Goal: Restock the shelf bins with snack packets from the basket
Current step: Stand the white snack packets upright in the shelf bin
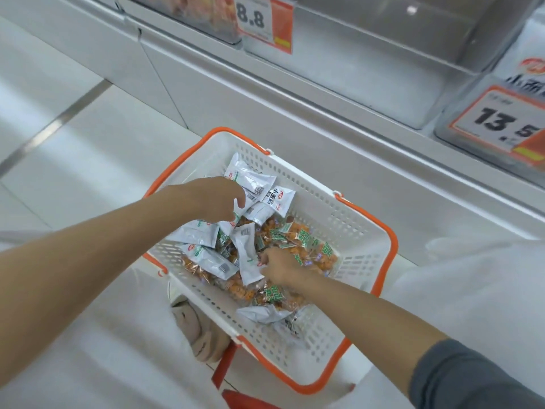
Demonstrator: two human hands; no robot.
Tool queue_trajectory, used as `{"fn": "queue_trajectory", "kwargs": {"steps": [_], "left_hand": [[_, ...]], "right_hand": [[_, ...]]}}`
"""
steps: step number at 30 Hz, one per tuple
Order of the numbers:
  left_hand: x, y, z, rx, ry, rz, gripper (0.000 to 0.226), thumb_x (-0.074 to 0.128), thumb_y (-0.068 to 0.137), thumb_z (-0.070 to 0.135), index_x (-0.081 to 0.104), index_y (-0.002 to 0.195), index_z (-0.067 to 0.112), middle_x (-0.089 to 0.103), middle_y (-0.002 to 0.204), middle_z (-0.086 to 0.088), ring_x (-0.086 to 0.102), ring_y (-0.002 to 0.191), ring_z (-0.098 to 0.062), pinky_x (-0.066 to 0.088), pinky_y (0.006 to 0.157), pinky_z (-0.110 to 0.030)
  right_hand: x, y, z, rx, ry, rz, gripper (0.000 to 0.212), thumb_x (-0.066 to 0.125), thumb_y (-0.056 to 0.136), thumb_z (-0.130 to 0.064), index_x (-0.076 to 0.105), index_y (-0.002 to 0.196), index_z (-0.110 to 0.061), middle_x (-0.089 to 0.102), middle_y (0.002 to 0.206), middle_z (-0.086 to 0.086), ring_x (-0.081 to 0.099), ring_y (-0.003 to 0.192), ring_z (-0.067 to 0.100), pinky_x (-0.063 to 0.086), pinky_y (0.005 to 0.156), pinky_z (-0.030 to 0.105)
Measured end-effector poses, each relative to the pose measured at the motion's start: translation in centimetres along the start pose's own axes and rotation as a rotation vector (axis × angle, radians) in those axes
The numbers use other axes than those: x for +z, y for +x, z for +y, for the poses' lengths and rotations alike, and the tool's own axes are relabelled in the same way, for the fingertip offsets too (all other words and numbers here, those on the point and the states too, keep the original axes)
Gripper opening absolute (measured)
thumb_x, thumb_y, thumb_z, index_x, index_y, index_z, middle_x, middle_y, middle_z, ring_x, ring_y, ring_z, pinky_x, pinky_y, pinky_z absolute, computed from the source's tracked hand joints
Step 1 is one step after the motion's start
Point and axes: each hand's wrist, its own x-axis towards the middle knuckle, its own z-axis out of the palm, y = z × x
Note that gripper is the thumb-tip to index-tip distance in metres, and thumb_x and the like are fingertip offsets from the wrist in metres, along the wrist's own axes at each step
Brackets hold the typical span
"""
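A white basket point(330, 208) with orange handles stands below me, holding several white snack packets point(250, 175) and several clear packets of orange snacks point(312, 249). My left hand point(218, 199) reaches into the basket's far left side, fingers curled around white packets there. My right hand point(280, 265) is in the middle of the basket and pinches a long white packet point(247, 258). Above and to the right are clear shelf bins point(383, 93), one at the far right holding white packets point(530, 69).
Price tags read 8.8 point(259, 19) and 13.5 point(501, 122) on the bin fronts. The white shelf base point(236, 93) runs diagonally behind the basket. A red stool or stand point(227, 364) sits under the basket, with white floor at the left.
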Motion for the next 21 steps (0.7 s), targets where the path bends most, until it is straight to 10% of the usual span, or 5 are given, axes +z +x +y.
{"fn": "queue_trajectory", "kwargs": {"steps": [7, 13, 17, 21], "left_hand": [[-0.6, 0.2, 2.0, 0.051, 0.076, -0.047, 0.045, 0.066, 0.089, 0.013, 0.051, 0.13, 0.019, 0.05, 0.122, 0.003, 0.05, 0.099, -0.016, 0.034, 0.057, -0.009], [-0.5, -0.1, 4.9, 0.18, -0.123, -0.037, 0.106, 0.085, 0.071, 0.033, 0.018, 0.153, 0.022, 0.026, 0.157, 0.003, 0.028, 0.142, -0.017, 0.026, 0.109, -0.025], [-0.5, 0.0, 9.8, 0.322, -0.449, 0.131, 0.081, 0.084, 0.07, 0.04, 0.045, 0.137, 0.016, 0.057, 0.128, 0.002, 0.053, 0.118, -0.016, 0.037, 0.085, -0.017], [-0.9, -0.7, 13.7, 0.511, -0.606, 0.038, 0.034, 0.082, 0.075, 0.035, 0.061, 0.102, 0.031, 0.065, 0.09, 0.017, 0.061, 0.081, 0.006, 0.045, 0.074, -0.012]], "right_hand": [[-9.4, -4.7, -2.2, -0.119, 0.165, 0.146, 0.035, 0.056, 0.098, -0.026, 0.067, 0.084, 0.004, 0.061, 0.071, 0.019, 0.048, 0.055, 0.018, 0.042, 0.057, 0.03], [-17.1, -11.9, -1.7, -0.082, 0.594, 0.197, 0.025, 0.06, 0.095, -0.018, 0.066, 0.081, 0.002, 0.06, 0.066, 0.01, 0.056, 0.057, 0.016, 0.051, 0.06, 0.02], [-19.5, -17.3, -0.5, -0.091, 0.884, 0.229, 0.021, 0.054, 0.099, -0.018, 0.065, 0.089, -0.003, 0.062, 0.069, 0.007, 0.06, 0.06, 0.014, 0.052, 0.062, 0.023], [-20.7, -20.6, 0.8, -0.213, 0.547, 0.673, 0.023, 0.052, 0.099, -0.031, 0.067, 0.097, -0.014, 0.066, 0.083, -0.004, 0.059, 0.067, 0.003, 0.049, 0.068, 0.025]]}}
